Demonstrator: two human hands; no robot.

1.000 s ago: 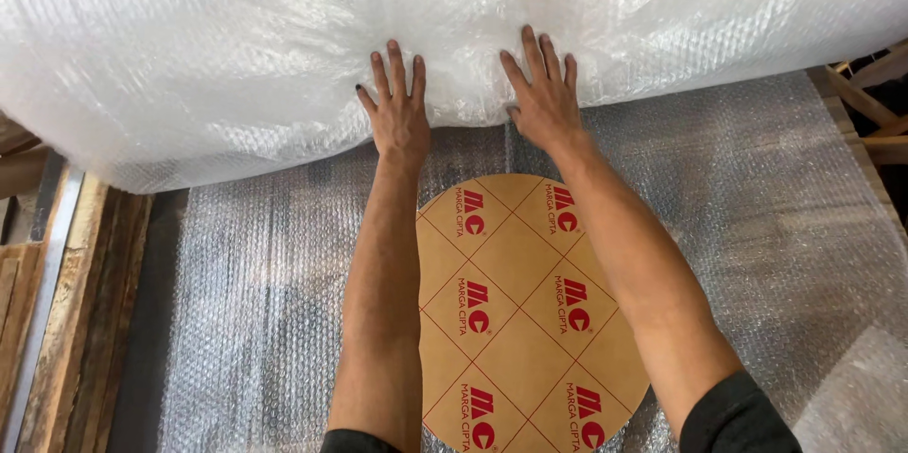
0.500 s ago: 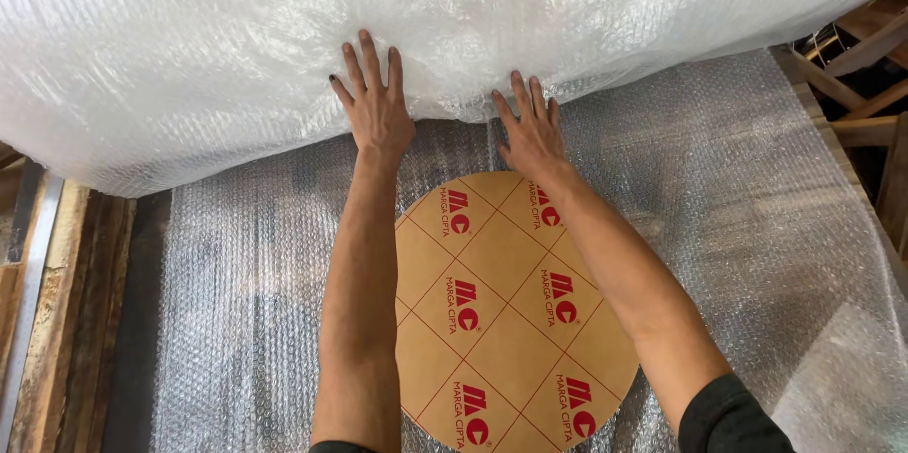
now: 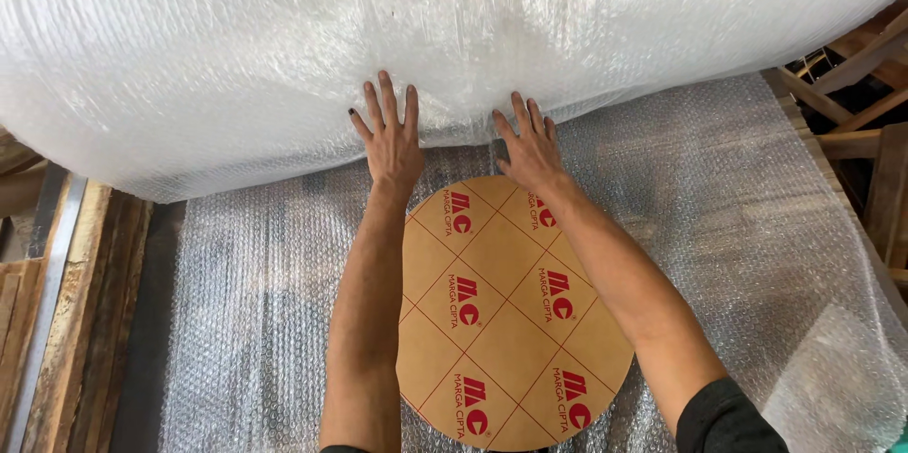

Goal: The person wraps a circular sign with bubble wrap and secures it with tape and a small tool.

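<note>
Bubble wrap roll (image 3: 454, 46): large, white, lying across the frame at 12 o'clock. Left hand (image 3: 392, 141) and right hand (image 3: 532, 148): fingers spread wide, flat against its lower edge. Round brown paper-faced disc (image 3: 506, 321): centre to 6 o'clock, on a bubble wrap sheet (image 3: 747, 226). Wooden planks (image 3: 66, 321): 8 o'clock.

Under my hands lies a bubble-wrap roll (image 3: 284, 46), clear plastic, glossy and bumpy, and the sheet (image 3: 747, 226) spread below is the same stuff. The disc (image 3: 511, 321) looks like matt brown paper, smooth, with red print. Rough, unfinished wood planks (image 3: 66, 321) lie beside it.
</note>
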